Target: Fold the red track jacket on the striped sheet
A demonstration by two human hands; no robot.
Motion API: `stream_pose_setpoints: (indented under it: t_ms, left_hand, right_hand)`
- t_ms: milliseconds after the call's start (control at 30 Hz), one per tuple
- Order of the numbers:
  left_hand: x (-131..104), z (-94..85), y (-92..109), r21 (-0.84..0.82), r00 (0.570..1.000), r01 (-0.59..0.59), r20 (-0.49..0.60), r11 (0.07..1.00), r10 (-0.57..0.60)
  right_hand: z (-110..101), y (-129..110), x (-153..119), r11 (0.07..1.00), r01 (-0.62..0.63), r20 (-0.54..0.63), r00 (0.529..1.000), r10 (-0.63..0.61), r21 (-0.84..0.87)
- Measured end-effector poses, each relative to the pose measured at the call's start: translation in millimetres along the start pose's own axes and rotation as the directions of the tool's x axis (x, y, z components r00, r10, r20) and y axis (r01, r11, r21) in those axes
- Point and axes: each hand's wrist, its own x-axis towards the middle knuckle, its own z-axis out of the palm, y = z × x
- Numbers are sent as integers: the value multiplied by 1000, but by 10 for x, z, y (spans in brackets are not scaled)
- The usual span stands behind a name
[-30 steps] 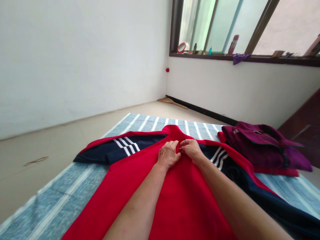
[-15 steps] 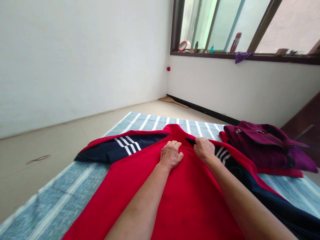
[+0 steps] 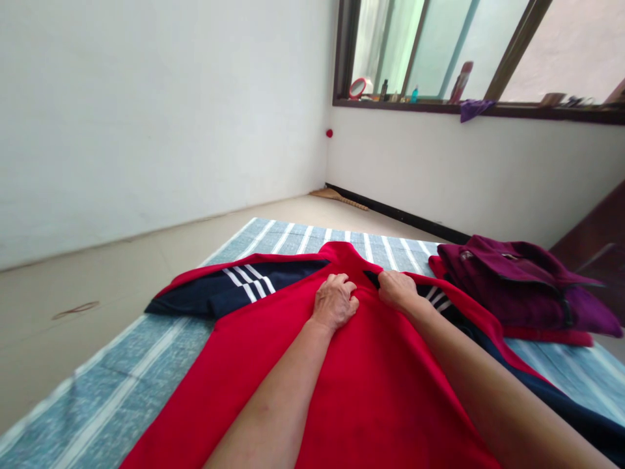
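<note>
A red jacket (image 3: 390,384) with navy sleeves and white stripes lies spread on a blue and white striped cloth (image 3: 141,365), its collar at the far end. My left hand (image 3: 334,301) rests on the jacket just below the collar, its fingers curled against the red fabric. To the right of the collar, my right hand (image 3: 396,288) has its fingers closed on the jacket near the navy shoulder panel. The near end of the jacket runs out of view beneath my forearms.
Folded purple clothes (image 3: 517,286) sit on a red piece at the right. A broom (image 3: 342,197) lies on the floor by the far wall. Bottles and a round mirror (image 3: 357,88) stand on the window sill (image 3: 415,107).
My right forearm has shifted slightly to the right and covers more of the right sleeve's stripes. My left hand has hardly moved.
</note>
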Motion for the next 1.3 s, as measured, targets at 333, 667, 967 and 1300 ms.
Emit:
stream_pose_setpoints:
  t_ms: [333, 667, 967, 1300]
  left_hand:
    - [-8, -26, 13, -2, 1000, -4, 21, 1000, 4]
    - [-10, -54, 33, -23, 999, 7, 51, 1000, -6]
    - [-12, -47, 17, -2, 999, -16, 43, 1000, 16]
    - [-33, -106, 105, 113, 995, 72, 62, 991, -79]
  right_hand:
    - [-54, -61, -32, 985, 63, -93, 993, -79, -163]
    - [-118, -127, -87, 981, 58, -241, 965, -103, -188]
    - [-162, -31, 287, 994, 83, -194, 979, -68, 68]
    - [-76, -98, -108, 883, 469, -295, 845, -446, 10]
